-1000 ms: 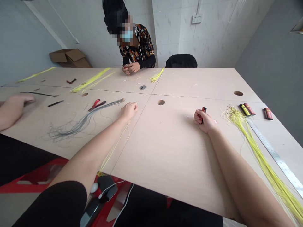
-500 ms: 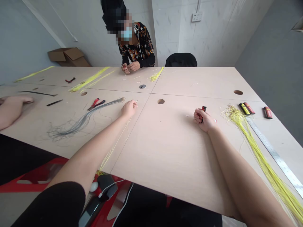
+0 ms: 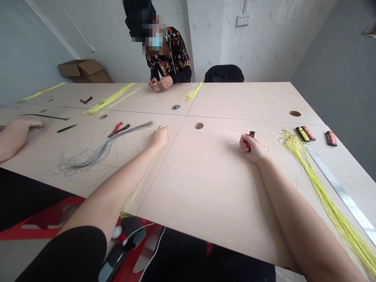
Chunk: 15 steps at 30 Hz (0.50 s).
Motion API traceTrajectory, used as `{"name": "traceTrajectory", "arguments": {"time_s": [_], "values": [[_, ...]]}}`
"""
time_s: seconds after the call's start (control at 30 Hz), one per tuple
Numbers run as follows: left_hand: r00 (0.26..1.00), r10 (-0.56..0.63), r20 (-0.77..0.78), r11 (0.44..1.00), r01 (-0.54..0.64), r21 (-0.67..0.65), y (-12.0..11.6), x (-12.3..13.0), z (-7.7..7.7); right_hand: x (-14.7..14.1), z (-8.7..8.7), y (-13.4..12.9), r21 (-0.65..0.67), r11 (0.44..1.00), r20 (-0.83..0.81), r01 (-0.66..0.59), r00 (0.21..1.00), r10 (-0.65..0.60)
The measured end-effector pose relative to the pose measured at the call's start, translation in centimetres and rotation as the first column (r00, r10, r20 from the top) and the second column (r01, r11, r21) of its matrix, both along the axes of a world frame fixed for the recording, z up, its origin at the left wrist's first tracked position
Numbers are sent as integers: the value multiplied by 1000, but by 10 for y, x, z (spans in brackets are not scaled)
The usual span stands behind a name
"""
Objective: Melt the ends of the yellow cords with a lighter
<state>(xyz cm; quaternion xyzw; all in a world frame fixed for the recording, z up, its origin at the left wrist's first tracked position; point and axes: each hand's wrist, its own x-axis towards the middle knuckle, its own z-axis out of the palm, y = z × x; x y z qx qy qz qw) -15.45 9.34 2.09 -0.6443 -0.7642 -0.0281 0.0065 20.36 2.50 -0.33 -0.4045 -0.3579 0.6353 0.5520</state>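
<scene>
Left hand (image 3: 160, 138), yellow cords (image 3: 143, 180) — right hand (image 3: 254, 149) gripping one red handle (image 3: 251, 135)

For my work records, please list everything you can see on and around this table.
table: one, pale wood, fills the middle
yellow cords: one bundle, yellow, right side
grey cords: one bundle, grey, left side
pliers: one, red handles, beside grey cords
steel ruler: one, silver, right side
small cases: three, black with red or yellow, far right
cardboard box: one, brown, floor
co-worker: one, patterned black top, far side
left hand: one, bare, near thin yellow cord
right hand: one, bare, holding small red-black case
</scene>
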Motion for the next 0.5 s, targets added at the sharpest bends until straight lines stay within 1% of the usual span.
{"name": "traceTrajectory", "arguments": {"time_s": [0.17,0.27,0.37,0.47,0.5], "values": [[999,-44,-24,998,42,-53,3,0,0,-2,1,0,-8,1000,2,5,1000,-5],[991,-129,-17,992,129,-3,1,11,0,-1,2,0,-6,1000,5,5,1000,-5],[965,-263,-4,961,263,87,-7,36,2,-1,1,0,1,1000,9,7,1000,-7],[901,-432,29,887,419,192,-23,72,2,0,0,0,7,1000,10,-5,1000,5],[870,-492,43,852,471,228,-28,86,1,0,0,1,8,1000,10,-9,1000,9]]}}
